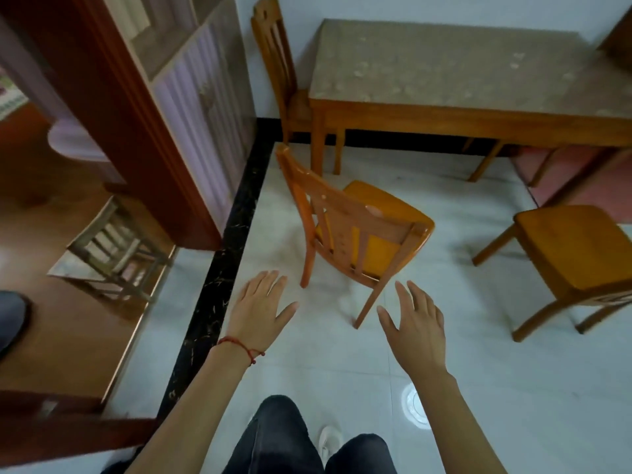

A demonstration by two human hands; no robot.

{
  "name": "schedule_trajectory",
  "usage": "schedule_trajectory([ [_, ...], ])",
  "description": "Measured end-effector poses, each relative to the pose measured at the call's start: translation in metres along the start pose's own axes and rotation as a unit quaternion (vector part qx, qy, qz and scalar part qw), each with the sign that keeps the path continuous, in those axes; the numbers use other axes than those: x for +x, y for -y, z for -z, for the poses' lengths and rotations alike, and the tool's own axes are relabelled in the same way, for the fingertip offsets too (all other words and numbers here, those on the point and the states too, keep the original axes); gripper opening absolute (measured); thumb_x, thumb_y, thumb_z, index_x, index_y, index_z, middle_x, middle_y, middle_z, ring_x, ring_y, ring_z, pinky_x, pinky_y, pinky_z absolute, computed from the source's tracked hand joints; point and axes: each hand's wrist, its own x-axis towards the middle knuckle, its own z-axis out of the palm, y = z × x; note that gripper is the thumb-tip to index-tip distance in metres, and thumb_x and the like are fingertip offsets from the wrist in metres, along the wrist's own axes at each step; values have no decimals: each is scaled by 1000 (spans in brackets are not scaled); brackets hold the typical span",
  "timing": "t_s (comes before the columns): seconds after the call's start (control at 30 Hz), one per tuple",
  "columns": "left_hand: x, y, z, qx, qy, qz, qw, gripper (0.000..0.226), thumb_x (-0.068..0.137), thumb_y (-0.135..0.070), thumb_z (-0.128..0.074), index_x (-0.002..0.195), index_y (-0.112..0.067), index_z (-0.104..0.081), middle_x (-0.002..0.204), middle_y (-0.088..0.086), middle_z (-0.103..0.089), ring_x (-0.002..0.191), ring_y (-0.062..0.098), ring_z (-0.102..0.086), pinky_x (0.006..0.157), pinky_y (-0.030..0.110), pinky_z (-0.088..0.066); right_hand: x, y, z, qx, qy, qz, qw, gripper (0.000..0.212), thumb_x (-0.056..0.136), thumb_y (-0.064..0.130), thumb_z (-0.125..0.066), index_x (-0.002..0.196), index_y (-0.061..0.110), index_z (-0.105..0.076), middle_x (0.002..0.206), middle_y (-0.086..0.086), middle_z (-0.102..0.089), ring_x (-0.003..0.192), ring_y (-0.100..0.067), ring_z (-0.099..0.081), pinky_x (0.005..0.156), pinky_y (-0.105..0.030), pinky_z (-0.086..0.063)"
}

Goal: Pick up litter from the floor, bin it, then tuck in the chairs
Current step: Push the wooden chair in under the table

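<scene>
A wooden desk (478, 114) stands against the far wall, and no litter can be made out on the pale tiled floor (478, 371). The nearest chair (355, 230) is pulled well clear of the desk, its backrest turned toward the person and its seat pointing up and right toward the desk; it looks tilted, though the wide lens may exaggerate this. It is judged rigid, moderately heavy, with a glossy and possibly slick finish, so the top rail of the backrest is best gripped at both ends. A second chair (574, 254) sits to the right, also untucked. The left hand (261, 311) and right hand (415, 328) are spread, empty, short of the backrest.
</scene>
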Motion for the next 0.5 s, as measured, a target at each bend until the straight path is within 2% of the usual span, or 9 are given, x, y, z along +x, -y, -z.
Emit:
schedule_trajectory([
  [0.23, 97, 19, 3, -14, 5, -86, 996, 83, 92, -61, -10, 115, 0, -60, 120, 20, -59, 112, 37, -54, 92, 48, -41, 43, 14, -24, -17, -19, -66, 997, 47, 83, 36, -63, 119, 7, -55, 122, -19, -58, 111, -37, -55, 89, -48, -45],
  [0.37, 158, 47, 4, -18, 34, -144, 989, 84, 92, -62, -10, 120, 1, -57, 124, 21, -56, 117, 37, -50, 96, 47, -37, 70, 38, -44, -15, -8, -149, 989, 47, 83, 37, -62, 120, 9, -54, 127, -18, -55, 117, -36, -51, 95, -49, -40],
  [0.5, 208, 72, 14, -40, 52, -185, 981, 87, 90, -65, -9, 124, 2, -54, 127, 22, -54, 119, 36, -48, 98, 41, -30, 96, 72, -56, 3, -3, -227, 974, 52, 89, 42, -50, 132, 12, -44, 140, -13, -44, 129, -31, -39, 105, -45, -29],
])
